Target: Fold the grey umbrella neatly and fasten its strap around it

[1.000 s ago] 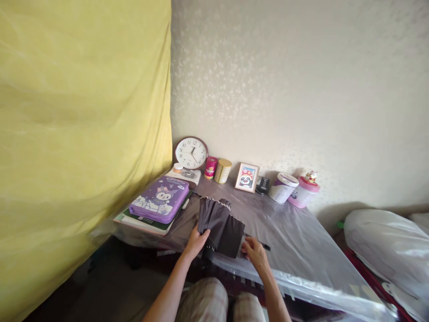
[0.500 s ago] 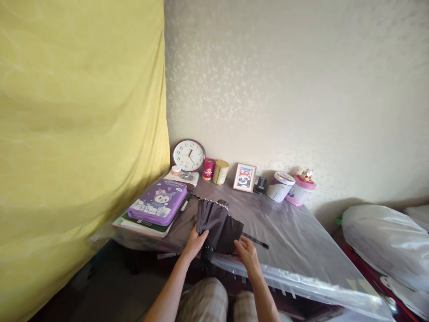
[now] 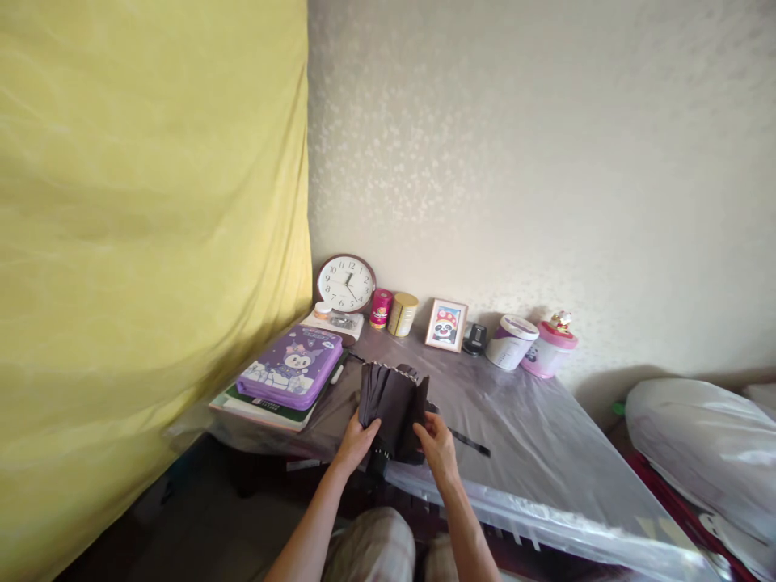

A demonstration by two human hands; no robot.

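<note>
A dark folding umbrella (image 3: 388, 408), its pleated canopy collapsed but loose, lies over the front edge of the table with its black handle end towards me. Around its left side my left hand (image 3: 357, 440) is closed, thumb on top of the folds. On the other side, my right hand (image 3: 437, 446) pinches a flap of the canopy between thumb and fingers and holds it raised. A black strap (image 3: 471, 442) sticks out to the right, flat on the plastic cover. The fingertips under the fabric are hidden.
Left of the umbrella, a purple cartoon case (image 3: 291, 368) rests on books. Along the wall stand a clock (image 3: 346, 283), a red can (image 3: 381, 309), a yellow can (image 3: 403, 315), a picture frame (image 3: 447, 325) and two tubs, one white (image 3: 512, 343), one pink (image 3: 549, 352). A yellow curtain (image 3: 151, 242) hangs at left.
My right hand has moved left onto the umbrella and taken hold of a canopy flap, which now stands folded up. My left hand keeps its grip. The view has shifted slightly.
</note>
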